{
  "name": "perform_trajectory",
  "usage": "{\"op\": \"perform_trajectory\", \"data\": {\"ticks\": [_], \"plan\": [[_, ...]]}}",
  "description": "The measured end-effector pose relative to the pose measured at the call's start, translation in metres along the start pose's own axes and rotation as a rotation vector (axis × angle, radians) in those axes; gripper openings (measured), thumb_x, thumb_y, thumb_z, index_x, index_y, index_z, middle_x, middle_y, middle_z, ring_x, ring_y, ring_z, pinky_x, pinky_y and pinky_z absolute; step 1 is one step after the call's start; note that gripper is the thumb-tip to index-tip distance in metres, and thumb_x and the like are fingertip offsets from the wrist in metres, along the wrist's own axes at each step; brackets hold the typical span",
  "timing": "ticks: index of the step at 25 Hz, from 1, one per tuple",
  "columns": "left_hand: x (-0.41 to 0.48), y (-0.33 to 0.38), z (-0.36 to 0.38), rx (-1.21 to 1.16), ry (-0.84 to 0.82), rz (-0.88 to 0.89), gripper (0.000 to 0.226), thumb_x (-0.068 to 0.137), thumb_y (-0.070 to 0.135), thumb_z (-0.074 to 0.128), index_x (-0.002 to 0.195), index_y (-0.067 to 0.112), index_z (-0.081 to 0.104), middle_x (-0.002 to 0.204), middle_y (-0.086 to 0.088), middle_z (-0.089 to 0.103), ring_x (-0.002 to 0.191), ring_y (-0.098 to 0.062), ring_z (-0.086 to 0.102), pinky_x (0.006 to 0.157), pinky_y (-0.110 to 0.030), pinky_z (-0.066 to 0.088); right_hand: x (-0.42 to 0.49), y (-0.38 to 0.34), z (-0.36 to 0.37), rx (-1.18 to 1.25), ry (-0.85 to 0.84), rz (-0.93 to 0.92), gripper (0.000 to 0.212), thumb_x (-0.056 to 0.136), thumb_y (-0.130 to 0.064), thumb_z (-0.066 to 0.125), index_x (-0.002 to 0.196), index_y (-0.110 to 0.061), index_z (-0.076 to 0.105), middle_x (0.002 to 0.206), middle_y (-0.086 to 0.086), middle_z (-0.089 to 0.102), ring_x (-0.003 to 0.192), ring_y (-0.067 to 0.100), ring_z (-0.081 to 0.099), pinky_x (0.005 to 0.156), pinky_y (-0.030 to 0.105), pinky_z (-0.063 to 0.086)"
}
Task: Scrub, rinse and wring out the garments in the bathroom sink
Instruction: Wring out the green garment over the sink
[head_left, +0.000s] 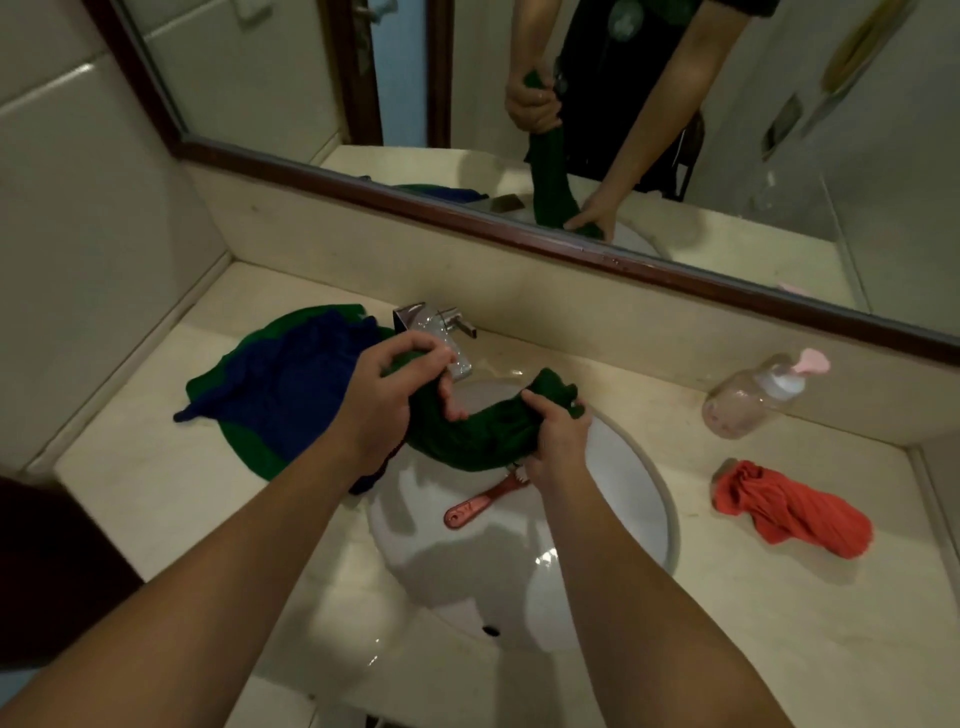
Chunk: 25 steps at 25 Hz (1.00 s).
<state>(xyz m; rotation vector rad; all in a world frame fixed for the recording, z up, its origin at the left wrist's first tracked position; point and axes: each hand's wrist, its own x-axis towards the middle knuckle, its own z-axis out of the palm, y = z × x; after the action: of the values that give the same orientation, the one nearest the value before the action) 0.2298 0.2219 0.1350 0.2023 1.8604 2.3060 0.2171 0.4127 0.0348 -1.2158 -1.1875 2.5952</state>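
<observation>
Beige stone countertop (182, 499) under a wood-framed mirror (260, 78). White sink (660, 499), faucet (441, 332) at its rear. The left hand (384, 400) and right hand (558, 441) each grip one end of the twisted green garment (467, 436) above the basin. Pink brush (478, 501) lies beneath it. Leftward: blue garment (291, 395); rightward: red garment (795, 512) and soap bottle (748, 400).

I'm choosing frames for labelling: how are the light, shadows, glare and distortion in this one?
Head view: dim, warm light. Shadows of the arms fall across the sink, which shows one small glare spot. The wide lens stretches the picture's lower corners. The picture is soft, so the folds of the green garment, gripped by the left hand and right hand, barely show.
</observation>
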Motion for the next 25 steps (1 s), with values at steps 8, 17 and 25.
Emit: {"op": "perform_trajectory", "data": {"ticks": [8,17,25], "plan": [[0.025,0.016,0.047,0.285,-0.012,0.287,0.031,0.100,0.023,0.056,0.131,0.025,0.061,0.128,0.001,0.069,0.124,-0.013,0.062,0.107,-0.036,0.049,-0.078,-0.069,0.031,-0.364,-0.560,-0.435,0.027,0.079,-0.002,0.071,0.105,-0.008,0.064,0.103,0.023,0.065,0.096,0.045,0.065,0.087,0.063,0.056],[0.047,0.043,0.116,0.265,-0.017,0.087,0.036,0.073,0.026,0.089,0.087,0.010,0.060,0.084,-0.004,0.067,0.082,-0.020,0.067,0.076,-0.036,0.060,-0.137,-0.141,0.024,-0.269,-0.625,-0.326,0.083,0.104,-0.062,0.017,0.083,-0.001,0.069,0.081,0.002,0.078,0.086,0.012,0.076,0.073,0.025,0.060],[0.068,0.014,0.160,-0.122,0.232,-0.281,0.034,0.083,0.020,0.077,0.110,0.009,0.060,0.105,-0.018,0.068,0.093,-0.036,0.070,0.073,-0.043,0.062,-0.078,-0.111,-0.054,-0.522,-0.560,-0.201,0.079,0.069,-0.026,0.090,0.139,-0.028,0.053,0.130,0.008,0.067,0.115,0.029,0.069,0.091,0.045,0.060]]}}
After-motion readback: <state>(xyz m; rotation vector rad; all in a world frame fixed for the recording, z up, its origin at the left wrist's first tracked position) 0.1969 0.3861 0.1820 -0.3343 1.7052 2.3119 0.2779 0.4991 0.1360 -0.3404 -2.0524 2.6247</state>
